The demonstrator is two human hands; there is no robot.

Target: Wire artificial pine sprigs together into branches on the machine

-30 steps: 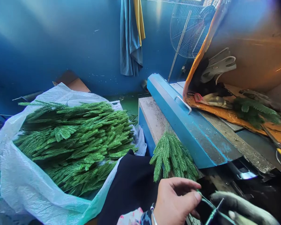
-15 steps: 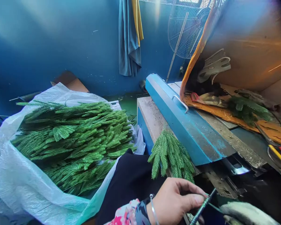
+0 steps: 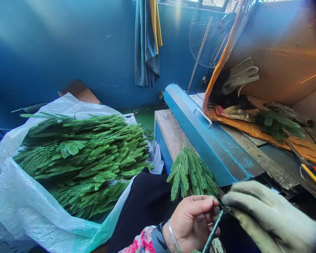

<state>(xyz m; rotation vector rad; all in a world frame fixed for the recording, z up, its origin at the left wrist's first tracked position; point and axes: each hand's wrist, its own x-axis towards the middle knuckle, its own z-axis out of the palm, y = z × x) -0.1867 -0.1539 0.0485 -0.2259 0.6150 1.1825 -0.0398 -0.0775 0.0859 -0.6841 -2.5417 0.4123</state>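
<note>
My bare left hand [image 3: 191,221], with a silver bangle at the wrist, is closed at the bottom centre. Its thumb and fingertips pinch together beside the upper end of a thin stem wrapped in dark green [image 3: 213,232], which slants down in front of its fingers. My right hand [image 3: 271,214] wears a pale work glove, partly blurred. Its closed fingertips meet the tip of the stem; what they pinch there is hidden. Just beyond my left hand, several artificial fir sprigs [image 3: 191,172] lie bunched on the ledge.
A translucent plastic bag [image 3: 28,207] at left holds a heap of green fir sprigs [image 3: 94,154]. A blue metal cover [image 3: 200,130] with a handle runs along the bench. Pliers [image 3: 314,177], gloves and orange-edged board lie at right. A fan [image 3: 213,38] stands behind.
My gloved right hand has moved up and left to the stem's tip, beside my left fingers. My left hand has turned slightly and shifted left. A thin green strand stretched between the hands earlier.
</note>
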